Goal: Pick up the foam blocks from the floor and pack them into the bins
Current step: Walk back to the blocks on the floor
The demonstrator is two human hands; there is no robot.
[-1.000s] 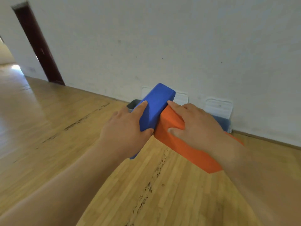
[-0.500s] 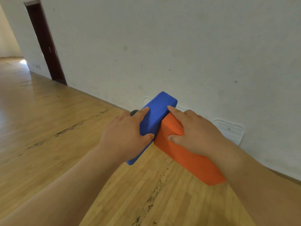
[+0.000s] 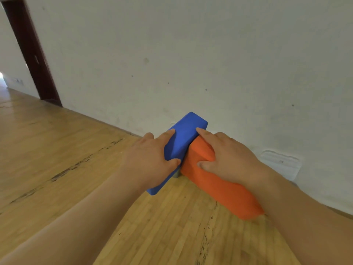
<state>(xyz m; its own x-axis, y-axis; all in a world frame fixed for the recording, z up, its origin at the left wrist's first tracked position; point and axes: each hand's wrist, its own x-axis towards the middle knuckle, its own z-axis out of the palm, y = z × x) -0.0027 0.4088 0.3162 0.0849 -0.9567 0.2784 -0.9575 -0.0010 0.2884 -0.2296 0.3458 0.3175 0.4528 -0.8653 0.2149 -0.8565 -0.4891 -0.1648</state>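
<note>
My left hand (image 3: 150,159) grips a blue foam block (image 3: 184,138), thumb on its near side and fingers over its top. My right hand (image 3: 227,159) grips an orange foam block (image 3: 225,188), which slants down to the right. Both blocks are held in the air in front of me, their long sides touching. A white bin lid (image 3: 280,165) leans against the wall at the right. The bins themselves are almost wholly hidden behind the blocks and my hands; only a small grey bit (image 3: 176,175) shows beneath the blue block.
A white wall (image 3: 191,64) runs across the view, close ahead. Wooden plank floor (image 3: 66,159) lies below and to the left. A dark brown door frame (image 3: 32,54) stands at the far left.
The wall and the lid have come closer and the view has tilted up. Both hands keep the same hold on their blocks. The bins, partly seen a second ago, are now covered.
</note>
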